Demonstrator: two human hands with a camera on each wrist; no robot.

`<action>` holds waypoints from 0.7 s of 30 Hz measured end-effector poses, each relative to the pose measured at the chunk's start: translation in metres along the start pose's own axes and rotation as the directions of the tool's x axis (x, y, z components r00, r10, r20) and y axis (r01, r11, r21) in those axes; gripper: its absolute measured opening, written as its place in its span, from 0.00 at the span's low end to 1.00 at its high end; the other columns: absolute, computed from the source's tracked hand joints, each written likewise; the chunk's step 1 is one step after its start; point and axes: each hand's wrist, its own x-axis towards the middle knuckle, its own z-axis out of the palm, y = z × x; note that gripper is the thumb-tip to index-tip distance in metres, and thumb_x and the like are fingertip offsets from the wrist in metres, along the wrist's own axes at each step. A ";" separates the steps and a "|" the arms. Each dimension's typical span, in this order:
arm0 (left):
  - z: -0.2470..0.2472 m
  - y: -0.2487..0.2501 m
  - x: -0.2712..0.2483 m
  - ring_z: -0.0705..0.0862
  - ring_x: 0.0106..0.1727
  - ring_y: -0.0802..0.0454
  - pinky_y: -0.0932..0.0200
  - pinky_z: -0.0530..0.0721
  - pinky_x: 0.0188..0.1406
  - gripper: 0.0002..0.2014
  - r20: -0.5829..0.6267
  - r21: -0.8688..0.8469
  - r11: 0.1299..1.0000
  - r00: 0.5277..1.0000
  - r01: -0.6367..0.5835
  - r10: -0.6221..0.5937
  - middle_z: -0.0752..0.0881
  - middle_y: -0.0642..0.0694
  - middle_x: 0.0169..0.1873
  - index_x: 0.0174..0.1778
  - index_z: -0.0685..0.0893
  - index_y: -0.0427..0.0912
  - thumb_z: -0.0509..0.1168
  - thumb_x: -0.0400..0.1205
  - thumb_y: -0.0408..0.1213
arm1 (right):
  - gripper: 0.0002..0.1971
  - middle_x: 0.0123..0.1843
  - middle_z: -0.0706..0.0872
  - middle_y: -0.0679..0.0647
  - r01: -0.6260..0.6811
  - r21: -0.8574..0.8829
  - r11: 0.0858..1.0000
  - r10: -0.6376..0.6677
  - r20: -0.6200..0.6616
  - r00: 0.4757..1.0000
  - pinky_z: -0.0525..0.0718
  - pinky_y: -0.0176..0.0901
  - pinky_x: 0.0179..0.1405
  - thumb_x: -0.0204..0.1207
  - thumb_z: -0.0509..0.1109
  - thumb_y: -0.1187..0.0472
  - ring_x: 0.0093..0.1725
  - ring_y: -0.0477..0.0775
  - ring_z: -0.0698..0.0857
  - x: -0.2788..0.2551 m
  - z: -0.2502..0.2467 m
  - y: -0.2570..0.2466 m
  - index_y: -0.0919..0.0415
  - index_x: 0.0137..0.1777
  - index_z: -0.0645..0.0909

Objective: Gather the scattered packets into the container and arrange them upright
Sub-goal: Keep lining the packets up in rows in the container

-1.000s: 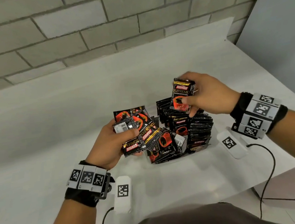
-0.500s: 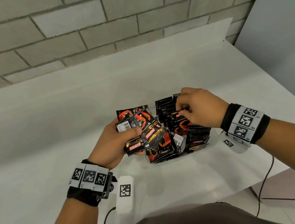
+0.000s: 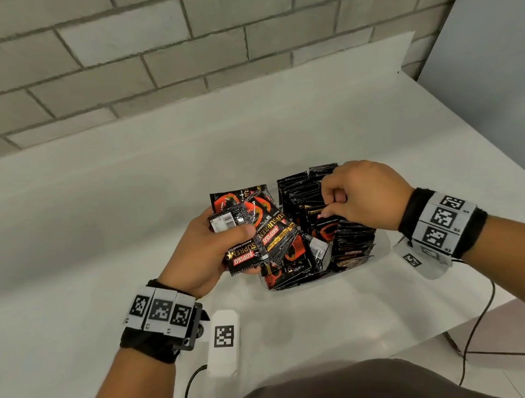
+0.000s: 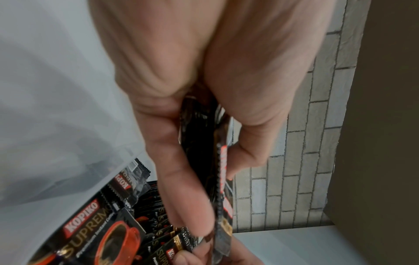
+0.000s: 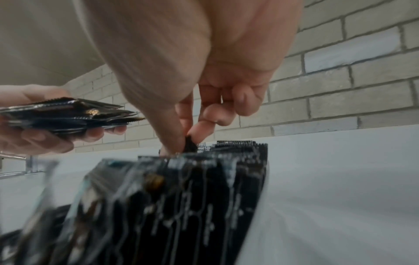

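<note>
My left hand (image 3: 207, 248) grips a fanned stack of black-and-red coffee packets (image 3: 254, 226) just left of the clear container (image 3: 381, 247); the same stack (image 4: 221, 179) shows edge-on between thumb and fingers in the left wrist view. Inside the container, a row of packets (image 3: 352, 240) stands upright on the right, and loose packets (image 3: 289, 268) lie tilted on the left. My right hand (image 3: 338, 204) is down on the row, thumb and forefinger pinching the top edge of one packet (image 5: 190, 143) set among the upright ones (image 5: 204, 188).
The container sits near the front right of a white table (image 3: 93, 236), against a grey brick wall (image 3: 169, 45). White tagged modules (image 3: 224, 345) with cables hang from both wrists close to the table's front edge. The table's right edge drops off beside my right forearm.
My right hand came down from holding one packet in the air and has pushed it into the upright row. The left hand has kept its stack almost still.
</note>
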 end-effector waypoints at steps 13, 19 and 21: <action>0.000 -0.005 0.000 0.94 0.43 0.38 0.47 0.90 0.28 0.16 0.010 -0.011 1.000 1.000 0.005 -0.005 0.93 0.38 0.50 0.65 0.84 0.38 0.69 0.82 0.23 | 0.13 0.37 0.80 0.42 0.075 -0.035 0.997 -0.077 -0.049 0.996 0.79 0.44 0.35 0.74 0.77 0.43 0.43 0.46 0.77 -0.001 0.004 0.000 0.46 0.38 0.78; -0.001 -0.005 0.001 0.94 0.44 0.38 0.46 0.90 0.28 0.17 0.009 -0.015 1.000 1.000 0.006 -0.006 0.92 0.38 0.52 0.66 0.84 0.38 0.70 0.82 0.23 | 0.15 0.43 0.77 0.42 0.030 -0.069 0.997 -0.026 0.057 0.998 0.76 0.44 0.36 0.69 0.78 0.37 0.47 0.47 0.77 0.006 0.003 0.003 0.47 0.43 0.82; 0.000 -0.005 0.001 0.94 0.46 0.36 0.45 0.91 0.30 0.19 0.021 -0.007 1.000 1.000 0.009 -0.009 0.92 0.37 0.53 0.68 0.83 0.39 0.71 0.81 0.24 | 0.16 0.43 0.79 0.42 -0.012 0.005 1.000 0.012 0.047 0.999 0.79 0.45 0.38 0.68 0.78 0.36 0.44 0.45 0.78 0.008 -0.008 0.001 0.46 0.43 0.84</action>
